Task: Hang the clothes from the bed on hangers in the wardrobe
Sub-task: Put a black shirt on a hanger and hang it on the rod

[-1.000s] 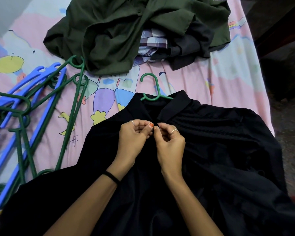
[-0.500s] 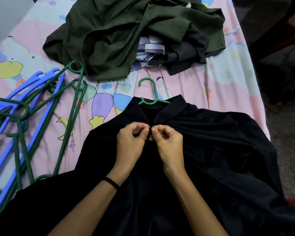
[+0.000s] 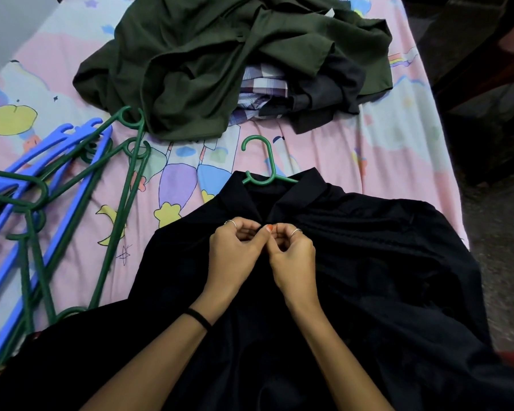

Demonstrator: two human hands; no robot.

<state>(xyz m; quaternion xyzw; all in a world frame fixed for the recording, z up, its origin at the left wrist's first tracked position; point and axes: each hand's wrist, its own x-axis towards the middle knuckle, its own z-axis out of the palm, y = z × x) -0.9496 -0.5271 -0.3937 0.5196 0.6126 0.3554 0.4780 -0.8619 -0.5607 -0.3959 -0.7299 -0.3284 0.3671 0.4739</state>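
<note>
Spare hangers [image 3: 57, 185]: blue + green tangle at 9 o'clock on the bed [image 3: 368, 161]; not touched, same spot as 1 s ago.
Clothes pile [image 3: 220, 69]: olive garment over a plaid and a dark one, 12 o'clock; these are yet to be hung.
Green hanger [image 3: 263, 164]: hook pokes out above the collar, arms hidden inside the shirt.
Black shirt [image 3: 368, 277]: lies flat, centre to 4 o'clock, collar toward the pile.
Left hand [image 3: 235, 253]: your fingers are curled in, pinching the placket just below the collar.
Right hand [image 3: 293, 253]: curled likewise, thumb + forefinger nipping the facing edge; the two hands touch.
Change: over the last sec your fingertips have closed tighter together at the same spot; shirt + hanger haven't shifted.
Meaning: prob. you are fastening the top button so the shirt stays on the hanger; button itself too small to see. Wardrobe not in view, so the carry is left to do.
</note>
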